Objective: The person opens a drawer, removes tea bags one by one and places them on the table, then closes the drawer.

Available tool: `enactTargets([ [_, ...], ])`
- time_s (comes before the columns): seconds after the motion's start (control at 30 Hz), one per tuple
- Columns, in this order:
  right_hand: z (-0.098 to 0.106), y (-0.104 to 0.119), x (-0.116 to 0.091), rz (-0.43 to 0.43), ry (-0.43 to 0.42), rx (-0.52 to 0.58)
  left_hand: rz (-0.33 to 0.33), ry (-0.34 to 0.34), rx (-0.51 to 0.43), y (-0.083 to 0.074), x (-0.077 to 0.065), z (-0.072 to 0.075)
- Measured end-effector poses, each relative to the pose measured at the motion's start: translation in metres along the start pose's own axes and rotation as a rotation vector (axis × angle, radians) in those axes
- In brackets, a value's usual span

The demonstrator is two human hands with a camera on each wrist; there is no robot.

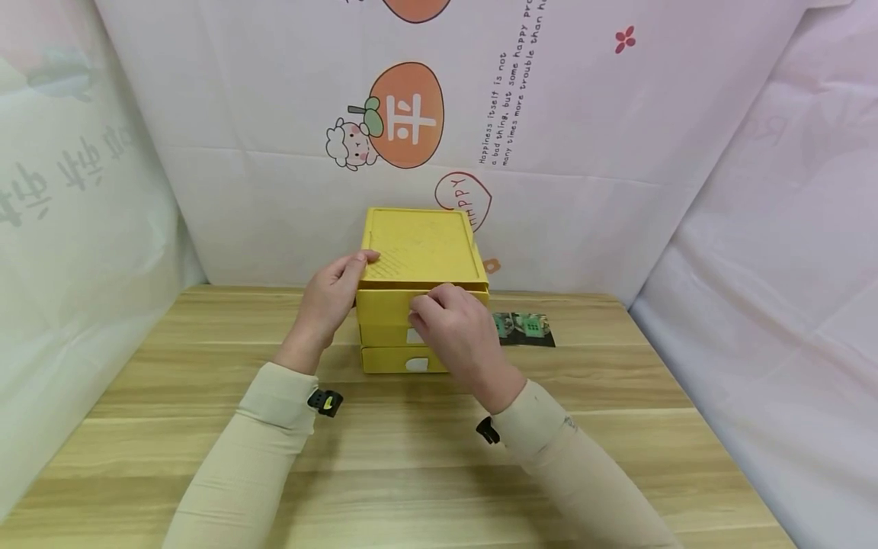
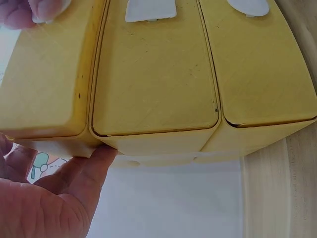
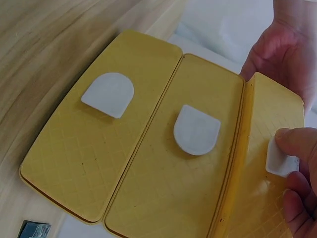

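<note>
A yellow box [image 1: 421, 244] with three stacked drawers stands on the table, each drawer bearing a white tab. The top drawer [image 1: 387, 305] juts out slightly at the front, while the middle drawer [image 2: 156, 79] and bottom drawer [image 3: 99, 144] sit flush. Thumb and fingers of my right hand [image 1: 463, 335] pinch the top drawer's white tab [image 3: 281, 158], partly covering it. My left hand [image 1: 329, 301] rests against the box's upper left side, its fingers [image 2: 91, 178] pressing the side wall. The drawer's inside is hidden.
A dark card with green pictures [image 1: 531, 326] lies on the wooden table [image 1: 405, 473], right of the box. A white printed cloth [image 1: 274, 183] hangs close behind the box, and white sheets border both sides.
</note>
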State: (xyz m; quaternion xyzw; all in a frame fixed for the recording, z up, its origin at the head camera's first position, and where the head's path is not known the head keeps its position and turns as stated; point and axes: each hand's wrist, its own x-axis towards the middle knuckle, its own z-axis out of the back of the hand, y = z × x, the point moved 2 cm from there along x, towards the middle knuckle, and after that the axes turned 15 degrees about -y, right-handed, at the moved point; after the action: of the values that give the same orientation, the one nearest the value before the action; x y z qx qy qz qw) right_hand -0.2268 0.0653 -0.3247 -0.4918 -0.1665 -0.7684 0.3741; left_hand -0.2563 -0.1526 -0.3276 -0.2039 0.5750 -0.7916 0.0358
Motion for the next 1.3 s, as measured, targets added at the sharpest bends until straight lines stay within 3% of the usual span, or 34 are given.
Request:
enactTargets([
  [0.53, -0.015, -0.011, 0.002, -0.018, -0.017, -0.046, -0.062, 0.005, -0.032, -0.002, -0.002, -0.001],
  [0.97, -0.017, -0.008, -0.002, -0.041, -0.078, -0.026, -0.071, -0.008, -0.022, -0.002, -0.003, -0.001],
  [1.17, -0.016, -0.003, -0.013, 0.008, -0.094, 0.001, -0.074, -0.013, -0.017, 0.0, -0.003, -0.001],
  [1.3, -0.019, -0.001, -0.024, 0.052, -0.059, -0.009, -0.073, -0.015, -0.018, 0.001, -0.003, -0.001],
])
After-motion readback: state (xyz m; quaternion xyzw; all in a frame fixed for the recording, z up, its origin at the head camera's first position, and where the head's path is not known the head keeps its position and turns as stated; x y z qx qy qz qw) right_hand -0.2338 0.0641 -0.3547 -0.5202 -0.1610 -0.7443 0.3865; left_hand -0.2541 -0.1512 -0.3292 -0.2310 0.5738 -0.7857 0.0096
